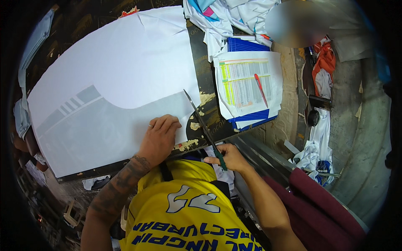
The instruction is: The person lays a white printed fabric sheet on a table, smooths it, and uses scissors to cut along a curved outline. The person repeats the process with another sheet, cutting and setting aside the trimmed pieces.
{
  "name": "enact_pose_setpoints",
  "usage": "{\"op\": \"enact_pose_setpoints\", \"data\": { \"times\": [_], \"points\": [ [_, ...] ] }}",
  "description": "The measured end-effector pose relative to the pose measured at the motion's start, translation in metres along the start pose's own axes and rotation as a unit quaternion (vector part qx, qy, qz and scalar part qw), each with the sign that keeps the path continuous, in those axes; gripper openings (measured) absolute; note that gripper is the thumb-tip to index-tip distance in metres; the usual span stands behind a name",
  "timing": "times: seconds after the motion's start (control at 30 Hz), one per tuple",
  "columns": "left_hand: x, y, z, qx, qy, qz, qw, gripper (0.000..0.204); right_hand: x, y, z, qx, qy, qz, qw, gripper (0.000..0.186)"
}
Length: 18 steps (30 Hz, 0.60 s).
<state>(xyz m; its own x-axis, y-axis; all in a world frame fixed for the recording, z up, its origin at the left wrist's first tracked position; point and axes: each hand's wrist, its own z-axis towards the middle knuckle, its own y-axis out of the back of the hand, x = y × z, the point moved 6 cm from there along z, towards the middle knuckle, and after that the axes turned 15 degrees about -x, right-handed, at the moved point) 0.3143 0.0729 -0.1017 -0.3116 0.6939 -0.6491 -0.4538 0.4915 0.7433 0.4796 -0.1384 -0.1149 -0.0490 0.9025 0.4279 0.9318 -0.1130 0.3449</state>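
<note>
A large white fabric sheet (pixel 125 50) with a grey printed garment panel (pixel 100 129) lies over the dark table (pixel 217 119). On the panel's right part rests my left hand (pixel 160 136), its palm down and fingers laid on the cloth, with a ring on one finger. My right hand (pixel 233 158), just off the table's near edge, grips long dark scissors (pixel 202 121) by their green-wrapped handle. The blades point up and away, their tip at the panel's upper right corner. Whether the blades are apart is hard to see.
Right of the fabric, printed sheets (pixel 238 83) with a red pen (pixel 260 90) lie on a blue notebook (pixel 247 44). White garments (pixel 217 21) are heaped behind. Maroon fabric rolls (pixel 322 205) lean at lower right. Red cloth (pixel 324 60) and white cloth (pixel 307 154) lie farther right.
</note>
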Motion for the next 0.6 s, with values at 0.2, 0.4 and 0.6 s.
{"op": "enact_pose_setpoints", "data": {
  "times": [0.2, 0.4, 0.6],
  "points": [
    [0.004, 0.000, 0.000, -0.001, 0.012, -0.010, 1.000, 0.040, 0.013, -0.006, 0.013, -0.044, 0.029, 0.013, 0.999, 0.053],
    [-0.004, 0.000, 0.003, -0.014, 0.062, -0.046, 0.997, 0.037, 0.044, 0.022, -0.005, 0.037, -0.016, -0.014, 0.999, 0.045],
    [-0.031, -0.020, 0.005, -0.149, 0.142, 0.012, 0.978, 0.055, 0.084, 0.142, 0.008, 0.136, 0.004, -0.243, 0.960, 0.052]
  ]
}}
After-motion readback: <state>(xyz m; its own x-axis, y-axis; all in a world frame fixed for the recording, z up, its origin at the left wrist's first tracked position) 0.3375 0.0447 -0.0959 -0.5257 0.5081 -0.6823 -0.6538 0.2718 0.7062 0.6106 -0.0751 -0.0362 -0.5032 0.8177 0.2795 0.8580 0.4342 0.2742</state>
